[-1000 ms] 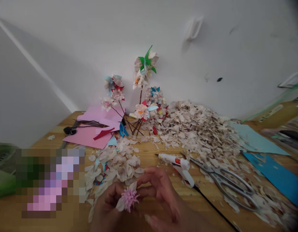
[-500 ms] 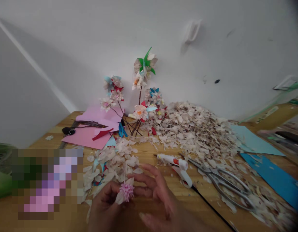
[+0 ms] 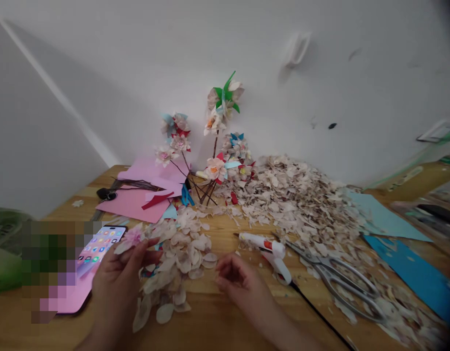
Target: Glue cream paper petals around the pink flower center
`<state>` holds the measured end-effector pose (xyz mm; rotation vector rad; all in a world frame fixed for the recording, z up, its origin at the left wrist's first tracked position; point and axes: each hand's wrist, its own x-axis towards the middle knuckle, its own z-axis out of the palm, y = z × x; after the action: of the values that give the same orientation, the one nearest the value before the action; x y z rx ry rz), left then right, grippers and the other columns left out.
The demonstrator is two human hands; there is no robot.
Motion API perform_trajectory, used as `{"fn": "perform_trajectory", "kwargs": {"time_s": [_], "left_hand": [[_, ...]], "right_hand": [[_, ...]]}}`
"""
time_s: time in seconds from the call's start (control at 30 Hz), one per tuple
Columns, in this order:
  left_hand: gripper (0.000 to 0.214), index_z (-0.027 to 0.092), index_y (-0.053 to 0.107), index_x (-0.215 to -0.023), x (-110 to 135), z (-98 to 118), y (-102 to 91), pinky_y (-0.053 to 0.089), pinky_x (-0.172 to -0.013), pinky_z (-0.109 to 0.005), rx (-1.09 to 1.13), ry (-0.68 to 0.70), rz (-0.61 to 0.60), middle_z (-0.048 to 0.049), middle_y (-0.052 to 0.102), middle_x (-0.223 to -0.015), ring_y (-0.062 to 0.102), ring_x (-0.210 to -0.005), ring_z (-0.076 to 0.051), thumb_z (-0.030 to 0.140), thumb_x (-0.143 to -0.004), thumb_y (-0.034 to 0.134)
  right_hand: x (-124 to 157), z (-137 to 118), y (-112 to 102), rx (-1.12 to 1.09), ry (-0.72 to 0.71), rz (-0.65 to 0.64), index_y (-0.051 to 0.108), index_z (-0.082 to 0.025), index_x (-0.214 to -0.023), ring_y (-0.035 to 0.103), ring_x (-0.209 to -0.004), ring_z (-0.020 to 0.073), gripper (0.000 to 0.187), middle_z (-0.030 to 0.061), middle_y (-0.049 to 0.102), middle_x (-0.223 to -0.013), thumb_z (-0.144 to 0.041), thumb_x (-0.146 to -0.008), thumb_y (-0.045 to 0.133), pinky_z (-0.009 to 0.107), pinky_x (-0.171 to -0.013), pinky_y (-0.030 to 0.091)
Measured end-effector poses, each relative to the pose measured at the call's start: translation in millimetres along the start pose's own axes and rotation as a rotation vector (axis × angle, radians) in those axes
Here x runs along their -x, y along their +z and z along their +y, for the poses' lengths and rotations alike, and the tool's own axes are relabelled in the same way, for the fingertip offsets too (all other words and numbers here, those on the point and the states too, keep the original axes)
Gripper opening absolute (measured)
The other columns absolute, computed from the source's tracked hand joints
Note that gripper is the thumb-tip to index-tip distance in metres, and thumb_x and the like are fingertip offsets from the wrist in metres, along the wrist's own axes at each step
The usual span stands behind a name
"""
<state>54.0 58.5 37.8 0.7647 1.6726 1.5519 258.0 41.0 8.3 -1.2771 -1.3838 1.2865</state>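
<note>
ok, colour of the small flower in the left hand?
Pink fringed centre with pale cream petals, small flower pinched in the left hand; head view.

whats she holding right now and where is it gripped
The left hand pinches a small pink paper flower by its base, between the fingertips. The right hand holds nothing.

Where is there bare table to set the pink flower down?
Bare wood lies at the near edge between the left hand and right hand, below the petal heap. Crowded: phone left, glue gun and scissors right.
</note>
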Motion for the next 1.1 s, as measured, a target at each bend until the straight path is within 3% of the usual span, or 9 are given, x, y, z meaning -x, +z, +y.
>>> {"fn": "perform_trajectory", "kwargs": {"time_s": [0.17,0.4,0.7,0.83,0.97,1.1], "left_hand": [[0.017,0.019,0.059,-0.072,-4.8,7.7,2.3,0.051,-0.051,-0.016,0.197,-0.019,0.039,0.0031,0.072,-0.071,0.065,-0.058,-0.011,0.03,-0.063,0.068],[0.02,0.018,0.061,-0.069,-4.6,2.8,-0.4,0.054,-0.047,-0.017,0.26,0.011,-0.06,0.0016,0.072,-0.072,0.067,-0.061,-0.015,0.029,-0.058,0.075],[0.026,0.017,0.064,-0.07,-1.2,-7.2,-5.9,0.054,-0.048,-0.019,0.224,0.035,-0.221,-0.0015,0.072,-0.066,0.066,-0.056,-0.016,0.036,-0.059,0.077],[0.025,0.017,0.064,-0.069,-2.5,-5.0,-6.8,0.053,-0.048,-0.018,0.234,0.055,-0.183,-0.0005,0.072,-0.064,0.064,-0.053,-0.014,0.035,-0.058,0.078],[0.022,0.018,0.064,-0.069,-5.5,-3.2,-7.1,0.053,-0.048,-0.018,0.235,0.075,-0.148,0.0003,0.072,-0.065,0.064,-0.053,-0.013,0.035,-0.061,0.076],[0.023,0.018,0.063,-0.07,-6.3,-5.6,-7.6,0.051,-0.045,-0.018,0.229,0.066,-0.139,-0.0003,0.072,-0.065,0.064,-0.051,-0.014,0.035,-0.062,0.075]], "right_hand": [[2.2,-4.9,-2.0,0.321,-0.07,-0.08,0.06,-0.021,-0.068,0.056,-0.063,0.0145,0.01,-0.002,0.06,-0.064,-0.013,-0.072,0.056,0.024,-0.058,0.042],[-7.1,-14.7,5.3,0.714,-0.271,-0.141,0.061,-0.019,-0.083,0.059,-0.071,0.0169,0.016,0.0027,0.065,-0.078,-0.008,-0.076,0.051,0.027,-0.064,0.045],[-12.8,-23.5,45.9,0.887,-0.488,-0.309,0.057,-0.016,-0.102,0.052,-0.091,0.0227,0.026,0.0092,0.063,-0.098,-0.009,-0.077,0.051,0.034,-0.081,0.041],[-21.2,-20.0,64.5,0.934,-0.669,-0.425,0.054,-0.011,-0.111,0.049,-0.098,0.0234,0.03,0.0116,0.062,-0.105,-0.012,-0.081,0.051,0.033,-0.088,0.039],[-34.1,-14.0,67.6,0.924,-0.624,-0.424,0.056,-0.012,-0.107,0.053,-0.091,0.0243,0.031,0.0116,0.066,-0.095,-0.007,-0.077,0.051,0.036,-0.083,0.041],[-41.7,-18.1,51.3,0.826,-0.486,-0.27,0.057,-0.014,-0.104,0.056,-0.088,0.0243,0.031,0.0113,0.066,-0.093,-0.005,-0.076,0.05,0.038,-0.079,0.043]]}}
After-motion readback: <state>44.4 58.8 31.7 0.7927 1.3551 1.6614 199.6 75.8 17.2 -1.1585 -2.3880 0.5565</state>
